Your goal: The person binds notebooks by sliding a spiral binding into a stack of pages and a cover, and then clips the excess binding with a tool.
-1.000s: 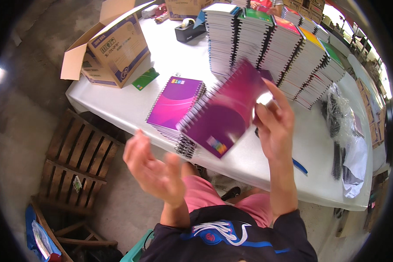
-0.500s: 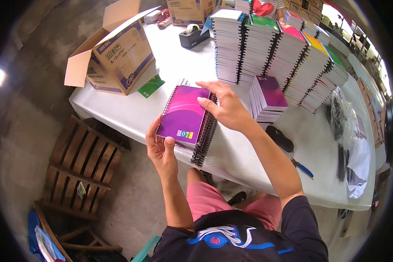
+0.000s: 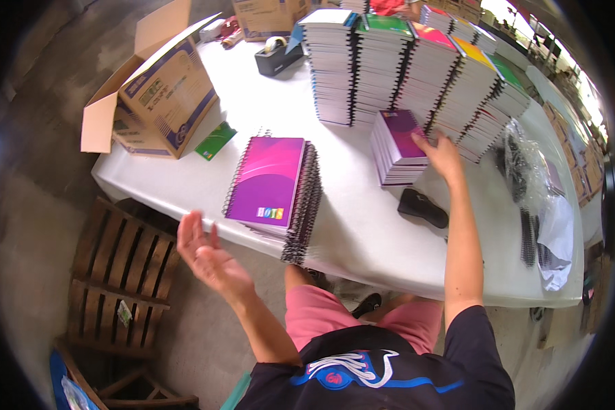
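Observation:
A pile of purple-covered spiral-bound notebooks lies at the front edge of the white table, with black coils bunched along its right side. Left of and below it, my left hand hovers beyond the table edge, its fingers spread and nothing in them. My right hand has reached a smaller stack of purple-covered books, which shows no coils on its visible sides. The right thumb lies by the top cover's right edge; the other fingers are apart from it, partly hidden. A dark, rounded object sits just in front of that stack.
Tall stacks of spiral-bound books stand behind. An open cardboard box is at the left, near a green card and a tape dispenser. Clear plastic and loose black coils lie right. A wooden slatted chair stands below left.
Both hands have let go of the notebook pile. My left hand has drawn back to the lower left; my right hand has moved right to the smaller purple stack. The view has shifted slightly.

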Demonstrator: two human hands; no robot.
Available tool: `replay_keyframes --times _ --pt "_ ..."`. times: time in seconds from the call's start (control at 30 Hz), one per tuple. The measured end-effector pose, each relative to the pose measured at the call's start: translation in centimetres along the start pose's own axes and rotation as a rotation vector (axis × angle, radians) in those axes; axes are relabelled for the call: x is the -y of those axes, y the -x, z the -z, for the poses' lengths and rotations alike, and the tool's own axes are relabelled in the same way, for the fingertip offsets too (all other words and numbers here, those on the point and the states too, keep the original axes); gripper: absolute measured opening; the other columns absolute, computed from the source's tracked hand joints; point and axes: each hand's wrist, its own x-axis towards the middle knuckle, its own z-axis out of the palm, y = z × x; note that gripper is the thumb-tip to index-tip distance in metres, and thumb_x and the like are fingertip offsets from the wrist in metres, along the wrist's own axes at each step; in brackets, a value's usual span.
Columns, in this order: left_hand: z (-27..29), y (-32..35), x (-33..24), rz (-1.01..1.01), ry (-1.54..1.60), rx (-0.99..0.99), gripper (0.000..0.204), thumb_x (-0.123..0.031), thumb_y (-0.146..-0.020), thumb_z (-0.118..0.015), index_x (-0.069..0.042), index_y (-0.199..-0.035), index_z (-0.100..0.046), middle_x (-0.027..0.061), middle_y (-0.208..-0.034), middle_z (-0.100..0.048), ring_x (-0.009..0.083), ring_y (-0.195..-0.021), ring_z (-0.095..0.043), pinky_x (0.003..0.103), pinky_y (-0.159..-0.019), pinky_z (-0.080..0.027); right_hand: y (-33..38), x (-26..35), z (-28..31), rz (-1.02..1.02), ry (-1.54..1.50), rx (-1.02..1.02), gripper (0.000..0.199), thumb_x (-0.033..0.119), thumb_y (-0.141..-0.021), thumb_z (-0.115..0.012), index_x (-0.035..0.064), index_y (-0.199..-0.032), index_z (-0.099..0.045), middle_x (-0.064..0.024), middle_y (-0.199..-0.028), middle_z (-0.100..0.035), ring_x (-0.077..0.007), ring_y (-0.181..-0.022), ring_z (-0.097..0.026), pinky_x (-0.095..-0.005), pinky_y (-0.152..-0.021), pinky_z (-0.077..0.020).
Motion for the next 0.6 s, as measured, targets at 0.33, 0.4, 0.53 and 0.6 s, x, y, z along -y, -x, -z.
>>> replay_keyframes --times 0.33,0.4,0.53,0.6 --pt "-3.1 3.2 -6.3 -0.571 -0.171 -0.004 0.035 -0.026 -0.089 -0.048 -0.003 -0.115 -0.043 0.0121 -0.112 -0.045 0.0329 -0.111 -0.048 0.041 -0.095 -0.044 -2.1 1.4 2.2 -0.077 -0.011 0.178 0.044 0.038 -0.065 -0.08 0.0027 -0.089 -0.072 -0.0138 -0.074 -0.068 -0.0276 -0.072 -0.066 -0.0362 -0.071 -0.0495" --pt "-3.3 4.1 -6.7 -0.693 -0.162 0.147 0.032 -0.024 -0.09 -0.049 -0.003 -0.115 -0.045 0.0117 -0.109 -0.045 0.031 -0.104 -0.052 0.041 -0.093 -0.046 -1.7 3.0 2.6 -0.081 0.097 0.178 0.044 0.036 -0.065 -0.081 0.0041 -0.094 -0.071 -0.0136 -0.076 -0.069 -0.0284 -0.073 -0.066 -0.0364 -0.071 -0.0496" --pt "-6.1 6.4 -8.0 -0.675 -0.117 0.352 0.021 -0.024 -0.088 -0.055 -0.009 -0.102 -0.049 0.0087 -0.1 -0.043 0.0256 -0.089 -0.052 0.038 -0.081 -0.047 0.6 5.4 1.6 -0.031 0.121 -0.147 0.037 0.028 -0.069 -0.079 0.0069 -0.098 -0.069 -0.0134 -0.077 -0.069 -0.0276 -0.07 -0.066 -0.0354 -0.068 -0.0497" --pt "-6.8 7.3 -8.5 -0.621 -0.05 0.442 0.017 -0.023 -0.088 -0.057 -0.011 -0.098 -0.05 0.0088 -0.099 -0.043 0.025 -0.087 -0.053 0.038 -0.077 -0.047 0.6 4.8 1.9 0.031 -0.057 -0.174 0.032 0.024 -0.071 -0.078 0.0074 -0.098 -0.069 -0.0125 -0.078 -0.069 -0.0273 -0.069 -0.066 -0.0351 -0.067 -0.0499"
